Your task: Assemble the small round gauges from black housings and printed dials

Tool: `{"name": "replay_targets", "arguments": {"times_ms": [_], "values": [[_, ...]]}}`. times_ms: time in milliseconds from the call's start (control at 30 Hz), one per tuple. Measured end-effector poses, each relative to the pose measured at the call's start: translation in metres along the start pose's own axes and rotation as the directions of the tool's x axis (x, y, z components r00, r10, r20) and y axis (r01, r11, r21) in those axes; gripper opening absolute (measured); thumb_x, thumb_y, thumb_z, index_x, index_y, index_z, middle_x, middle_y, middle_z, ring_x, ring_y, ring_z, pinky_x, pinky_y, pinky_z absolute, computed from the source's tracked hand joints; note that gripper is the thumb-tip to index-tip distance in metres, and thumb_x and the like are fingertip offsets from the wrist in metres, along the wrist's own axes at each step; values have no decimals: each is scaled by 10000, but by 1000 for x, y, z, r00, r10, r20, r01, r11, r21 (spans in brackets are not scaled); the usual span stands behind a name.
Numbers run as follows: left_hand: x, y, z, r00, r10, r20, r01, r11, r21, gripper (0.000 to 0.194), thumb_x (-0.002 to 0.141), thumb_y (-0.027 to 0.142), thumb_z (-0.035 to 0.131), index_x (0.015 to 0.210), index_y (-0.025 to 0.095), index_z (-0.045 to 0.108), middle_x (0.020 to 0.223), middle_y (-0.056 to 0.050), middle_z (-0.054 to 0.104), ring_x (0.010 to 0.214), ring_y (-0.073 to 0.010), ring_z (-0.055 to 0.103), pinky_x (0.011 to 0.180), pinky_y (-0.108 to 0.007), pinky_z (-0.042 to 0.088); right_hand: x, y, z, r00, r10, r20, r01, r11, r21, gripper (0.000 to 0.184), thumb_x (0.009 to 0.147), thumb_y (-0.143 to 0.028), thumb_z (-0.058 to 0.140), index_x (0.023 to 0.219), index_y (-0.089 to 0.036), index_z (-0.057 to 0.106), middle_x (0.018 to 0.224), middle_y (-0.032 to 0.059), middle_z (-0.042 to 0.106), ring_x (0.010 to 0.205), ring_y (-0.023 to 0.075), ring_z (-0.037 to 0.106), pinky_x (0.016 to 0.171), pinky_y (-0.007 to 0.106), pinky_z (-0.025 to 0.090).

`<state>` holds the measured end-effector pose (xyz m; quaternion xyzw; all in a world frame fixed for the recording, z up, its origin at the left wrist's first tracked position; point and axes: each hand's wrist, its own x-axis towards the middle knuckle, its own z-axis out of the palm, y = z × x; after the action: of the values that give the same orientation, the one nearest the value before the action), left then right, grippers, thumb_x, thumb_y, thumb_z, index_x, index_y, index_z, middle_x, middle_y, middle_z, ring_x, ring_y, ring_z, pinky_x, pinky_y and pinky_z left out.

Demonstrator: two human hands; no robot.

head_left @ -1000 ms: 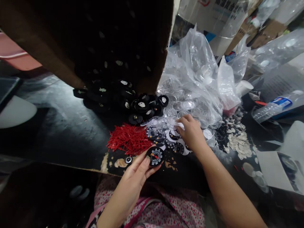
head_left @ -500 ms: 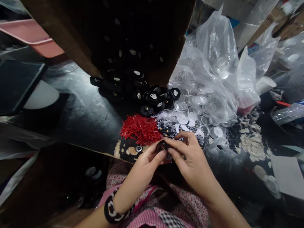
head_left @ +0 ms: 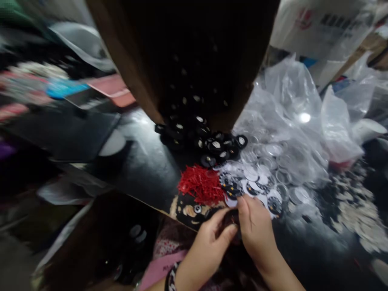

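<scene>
My left hand [head_left: 214, 238] is closed round a dark round case [head_left: 232, 217] at the front edge of the table. Its thumb presses on the near side, and a small coppery bit shows inside. Beside it, my right hand [head_left: 257, 224] has its fingers pinched together at the case's right side; anything in the pinch is hidden. Just beyond the fingers lie white discs and black printed dials [head_left: 232, 186]. To their left is a heap of thin red pointers [head_left: 201, 184]. A small metal-ringed round hole or fitting [head_left: 197, 209] shows on the worn table edge.
Black round cases [head_left: 216, 146] spill from a tall dark box [head_left: 121, 52]. Clear round covers [head_left: 283, 176] lie before plastic bags [head_left: 291, 93] on the right. Small pale plates [head_left: 359, 214] are scattered at far right. A pink tray [head_left: 115, 89] stands at back left.
The view has swung left, so everything sits further right and lower. My right fingers have lifted from the top of the case to its right side; my left hand still holds it.
</scene>
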<state>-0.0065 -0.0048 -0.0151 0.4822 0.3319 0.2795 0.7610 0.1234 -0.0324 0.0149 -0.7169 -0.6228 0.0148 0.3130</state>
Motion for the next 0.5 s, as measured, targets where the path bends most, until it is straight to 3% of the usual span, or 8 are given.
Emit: {"name": "replay_targets", "arguments": {"times_ms": [133, 267, 367, 433, 500], "values": [[-13, 10, -15, 1000, 18, 16, -20, 992, 126, 407, 882, 278, 587, 1289, 269, 617, 1289, -51, 670, 1233, -256, 580, 1082, -391, 424, -1, -7, 9, 999, -30, 45, 24, 990, 140, 424, 1026, -369, 330, 652, -234, 475, 574, -7, 557, 533, 174, 528, 527, 274, 374], [-51, 2, -63, 999, 20, -48, -1, 935, 355, 408, 851, 333, 615, 1257, 303, 641, 1265, -51, 685, 1178, -280, 617, 1043, -397, 452, -6, -15, 9, 982, -84, 167, 35, 961, 274, 377, 1000, -445, 396, 735, -249, 579, 679, -7, 654, 597, 182, 617, 556, 276, 463], [-82, -24, -120, 975, 5, -222, 103, 876, 472, 379, 859, 428, 586, 1215, 323, 665, 1192, -48, 722, 1121, -294, 650, 1003, -428, 481, -9, -9, 7, 988, -21, 154, -28, 951, 307, 335, 976, -469, 439, 792, -257, 621, 728, 0, 685, 634, 188, 654, 569, 274, 504], [-97, -44, -155, 904, 22, -426, 228, 820, 525, 359, 820, 502, 584, 1107, 335, 719, 1103, -51, 757, 1085, -330, 671, 982, -476, 496, -11, -2, 7, 988, 21, 154, -72, 941, 332, 349, 969, -482, 441, 782, -254, 627, 715, 1, 687, 617, 181, 659, 557, 260, 511], [-106, -54, -180, 850, 59, -524, 309, 749, 586, 360, 660, 557, 689, 934, 338, 769, 1054, -80, 770, 1085, -436, 649, 984, -599, 459, -13, 3, 10, 986, 27, 164, -85, 929, 361, 370, 965, -489, 436, 759, -251, 630, 696, -2, 686, 604, 170, 660, 554, 240, 513]]}}
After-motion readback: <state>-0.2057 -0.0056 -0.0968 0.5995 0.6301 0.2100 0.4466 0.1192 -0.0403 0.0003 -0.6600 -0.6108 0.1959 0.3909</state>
